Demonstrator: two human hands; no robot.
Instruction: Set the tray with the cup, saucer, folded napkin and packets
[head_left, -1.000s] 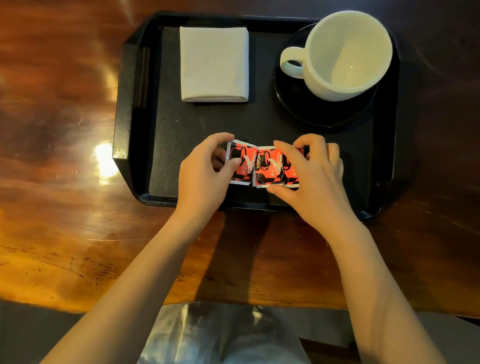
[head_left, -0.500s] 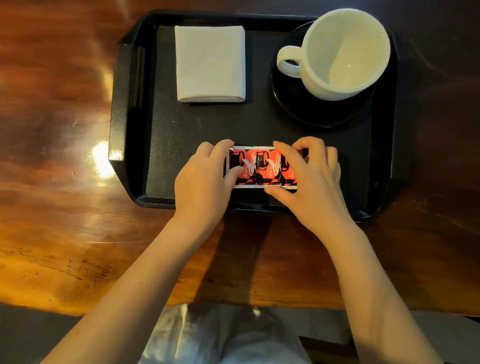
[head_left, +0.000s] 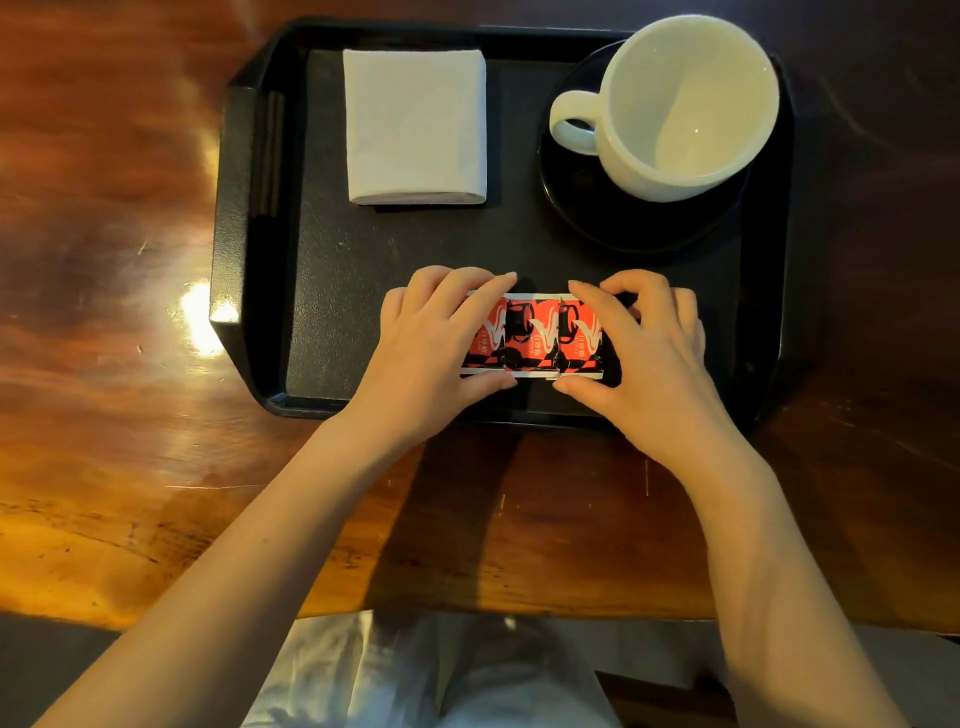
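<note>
Since a second ago your two hands have squared the packets (head_left: 535, 335) up: then they lay skewed and fanned, now they sit in a straight, overlapping row, and both hands have drawn in closer around them.

From the head camera, the only view you have, your left hand (head_left: 436, 343) brackets the left end of the row, forefinger along the far edge and thumb along the near edge, fingers loosely curled rather than clenched. Your right hand (head_left: 649, 348) mirrors it on the right end. Both are pinching the row lightly against the tray (head_left: 244, 218); you are pressing and aligning, not lifting. How many packets there are you cannot tell, since your fingers cover the ends.

The row lies near the tray's front edge, about centre. The folded napkin (head_left: 415, 124) lies flat at the back left, well apart from your hands. The cup (head_left: 675, 104) stands on the dark saucer (head_left: 597, 208) at the back right, handle pointing left, empty as far as can be seen.

My judgement is that the setting is almost finished, and the risks lie in letting go. If you pull your fingers away sideways, the slick wrappers may slide and fan out again. If a thumb drags toward you, a packet could ride up the front rim. Lifting your right hand carelessly forward could clip the saucer and rattle the cup.
</note>
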